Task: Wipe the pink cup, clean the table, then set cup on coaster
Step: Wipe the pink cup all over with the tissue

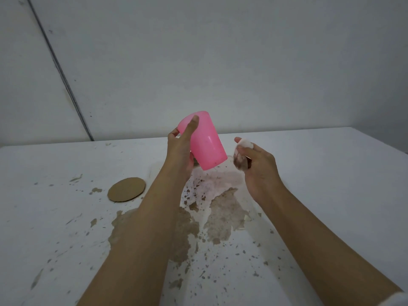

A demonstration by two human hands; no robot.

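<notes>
While my left hand (183,151) is gripping the tilted cup (207,146), my right hand (260,173) is pinching a wad (241,155) just beside its lower end.

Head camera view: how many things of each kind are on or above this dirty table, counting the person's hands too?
pink cup: 1
cardboard coaster: 1
soiled white wipe: 1
hands: 2 (left hand, right hand)
Total: 5

Glossy plastic cup (206,142) — matt cardboard coaster (126,189)
</notes>
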